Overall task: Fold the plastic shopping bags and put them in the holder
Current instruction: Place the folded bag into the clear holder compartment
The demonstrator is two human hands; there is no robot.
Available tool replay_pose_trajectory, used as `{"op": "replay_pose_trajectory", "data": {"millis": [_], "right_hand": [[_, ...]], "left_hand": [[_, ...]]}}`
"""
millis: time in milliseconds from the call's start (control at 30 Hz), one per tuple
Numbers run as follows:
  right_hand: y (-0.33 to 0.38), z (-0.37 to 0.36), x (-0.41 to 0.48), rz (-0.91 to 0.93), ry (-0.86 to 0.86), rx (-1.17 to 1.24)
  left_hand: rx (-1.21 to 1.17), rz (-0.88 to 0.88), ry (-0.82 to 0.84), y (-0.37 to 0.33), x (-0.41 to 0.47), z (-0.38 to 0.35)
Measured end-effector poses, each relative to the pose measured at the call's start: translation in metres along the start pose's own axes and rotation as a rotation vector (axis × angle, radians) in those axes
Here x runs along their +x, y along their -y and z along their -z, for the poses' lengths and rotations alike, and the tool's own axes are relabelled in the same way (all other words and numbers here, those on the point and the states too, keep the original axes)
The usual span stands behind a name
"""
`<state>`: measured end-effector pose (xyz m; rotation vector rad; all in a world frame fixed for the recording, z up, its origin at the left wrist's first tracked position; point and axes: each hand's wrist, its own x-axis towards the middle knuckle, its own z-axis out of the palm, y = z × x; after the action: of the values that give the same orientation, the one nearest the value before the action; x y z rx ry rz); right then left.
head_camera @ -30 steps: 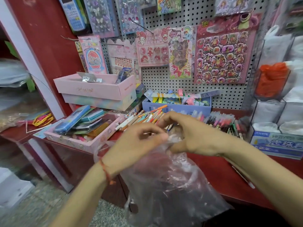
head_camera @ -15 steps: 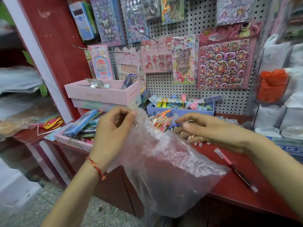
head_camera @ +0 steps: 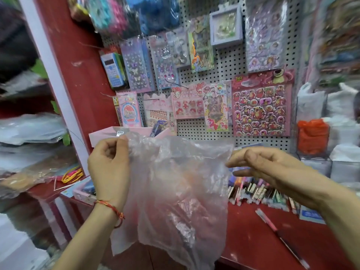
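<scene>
A thin, crinkled, clear plastic bag (head_camera: 175,191) hangs spread out in front of me over the counter's edge. My left hand (head_camera: 109,168) pinches its upper left corner between thumb and curled fingers. My right hand (head_camera: 261,166) pinches the upper right corner with thumb and fingertips, the other fingers extended. The clear compartment holder (head_camera: 329,145) stands at the right on the counter, with folded white bags and an orange bag (head_camera: 312,136) in its sections.
The red counter (head_camera: 253,240) carries rows of pens (head_camera: 259,191), a loose pen (head_camera: 266,219), and pink boxes (head_camera: 101,134) at the left. Sticker sheets hang on the pegboard (head_camera: 224,61) behind. Stacked plastic packs (head_camera: 29,129) lie on the left shelf.
Both hands have moved apart and upward, stretching the bag's top edge flat between them. The camera has tilted up, showing more of the pegboard.
</scene>
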<state>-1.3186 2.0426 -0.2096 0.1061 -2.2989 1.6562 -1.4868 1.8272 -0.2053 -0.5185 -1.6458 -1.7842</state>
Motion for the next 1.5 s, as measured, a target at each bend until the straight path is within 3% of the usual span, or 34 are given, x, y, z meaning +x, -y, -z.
{"op": "replay_pose_trajectory", "data": {"millis": [200,433,567,733,833,900,1033,1133,1233,1300,1400,1433,1500], "right_hand": [[-0.013,0.001,0.011,-0.004,-0.261,0.016],[-0.018,-0.003,0.020,0.023,-0.212,0.204],[-0.026,-0.010,0.028,0.033,-0.291,0.272],[-0.032,-0.016,0.031,0.006,-0.413,0.368],[-0.034,-0.015,0.033,0.002,-0.496,0.364],[-0.037,-0.016,0.034,0.005,-0.564,0.352],[-0.045,-0.012,0.035,0.079,-0.765,0.405],[-0.050,-0.012,0.036,0.142,-0.765,0.346],[-0.052,-0.011,0.039,0.182,-0.649,0.372],[-0.053,-0.008,0.040,0.169,-0.577,0.389],[-0.057,-0.008,0.041,0.077,-0.533,0.321],[-0.056,-0.009,0.040,0.049,-0.538,0.308],[-0.055,-0.012,0.042,0.010,-0.616,0.334]], "left_hand": [[-0.018,0.017,0.032,-0.007,-0.007,-0.006],[-0.050,0.108,0.091,-0.001,-0.013,-0.011],[-0.020,0.133,0.198,-0.009,-0.020,-0.011],[-0.162,0.479,0.326,-0.009,-0.022,-0.011],[-0.142,0.553,0.382,-0.003,-0.022,-0.010],[-0.100,0.523,0.331,0.001,-0.023,-0.008],[-0.074,0.350,0.021,0.014,-0.020,-0.001],[-0.108,0.313,-0.007,0.020,-0.025,0.005],[-0.367,0.569,0.173,0.019,-0.012,0.004],[-0.351,0.738,0.356,0.012,0.000,0.006],[-0.402,0.899,0.477,0.013,-0.008,0.017],[-0.394,0.893,0.445,0.016,-0.011,0.019],[-0.249,0.700,0.334,0.028,-0.014,0.023]]}}
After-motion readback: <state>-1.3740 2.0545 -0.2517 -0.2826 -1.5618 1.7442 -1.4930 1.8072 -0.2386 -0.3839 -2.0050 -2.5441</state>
